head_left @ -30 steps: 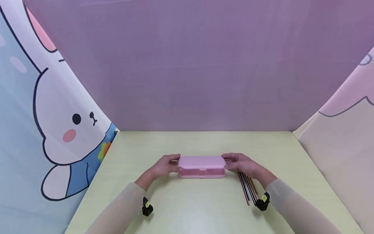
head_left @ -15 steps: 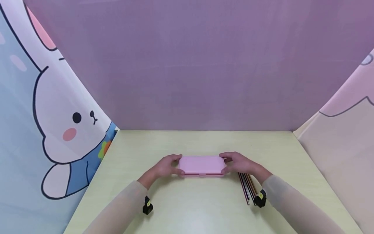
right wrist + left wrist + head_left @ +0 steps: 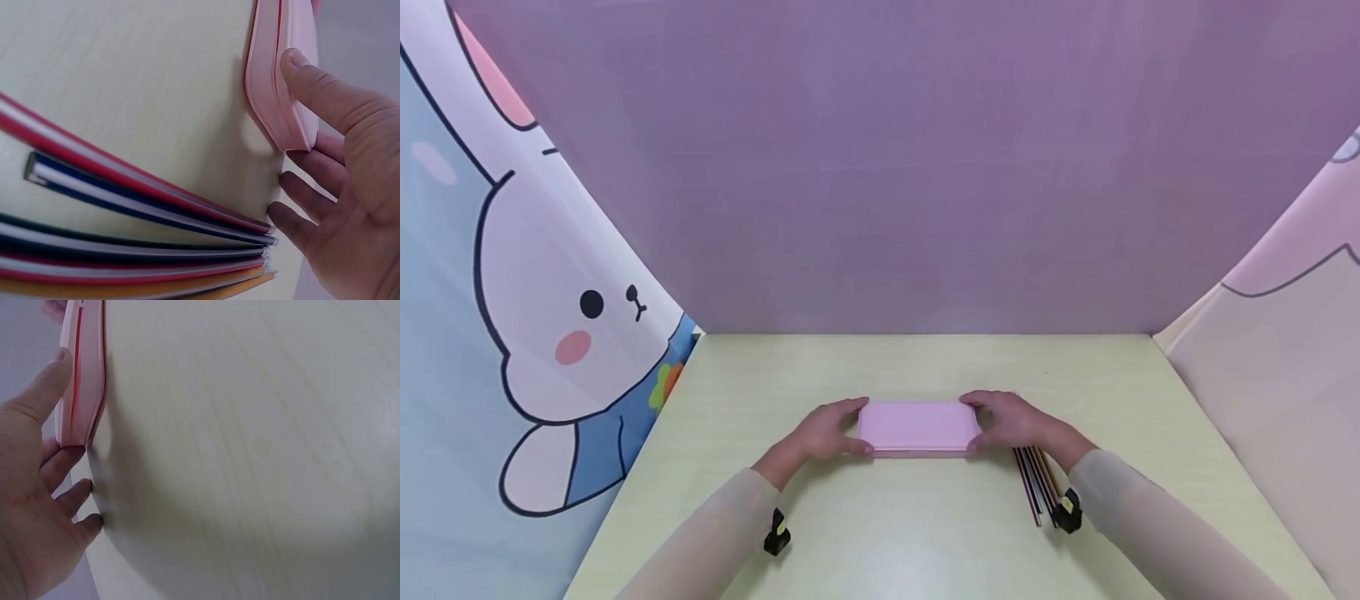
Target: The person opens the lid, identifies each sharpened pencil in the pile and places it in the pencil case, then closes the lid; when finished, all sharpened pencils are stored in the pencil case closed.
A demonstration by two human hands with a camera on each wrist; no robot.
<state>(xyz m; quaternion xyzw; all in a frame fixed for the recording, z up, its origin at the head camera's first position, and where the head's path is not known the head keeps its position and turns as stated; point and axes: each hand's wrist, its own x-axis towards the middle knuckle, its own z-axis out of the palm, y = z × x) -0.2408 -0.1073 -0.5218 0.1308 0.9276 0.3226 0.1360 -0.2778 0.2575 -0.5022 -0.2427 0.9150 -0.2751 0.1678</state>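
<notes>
A pink pencil case (image 3: pixel 917 427) lies flat in the middle of the table, its lid down. Along the lid's edge a thin red line shows in both wrist views. My left hand (image 3: pixel 823 431) grips the left end, thumb (image 3: pixel 49 384) on the lid's front edge and index finger at the back corner. At the right end my right hand (image 3: pixel 1013 421) holds the case the same way, its thumb (image 3: pixel 319 84) on the lid. The other fingers of each hand spread beside the case's ends, near the tabletop. Whatever is inside the case is hidden.
Several striped pencils (image 3: pixel 1036 487) lie side by side on the table, close under my right hand and wrist. Black wrist cameras (image 3: pixel 777 533) hang below both sleeves. A purple panel (image 3: pixel 917 167) rises behind the pale table (image 3: pixel 917 533), with printed cloths at both sides.
The pencil case's lid has come down from partly raised, hiding the inside. Both hands have moved slightly inward, their thumbs now at the lid's front corners. The pencils lie still.
</notes>
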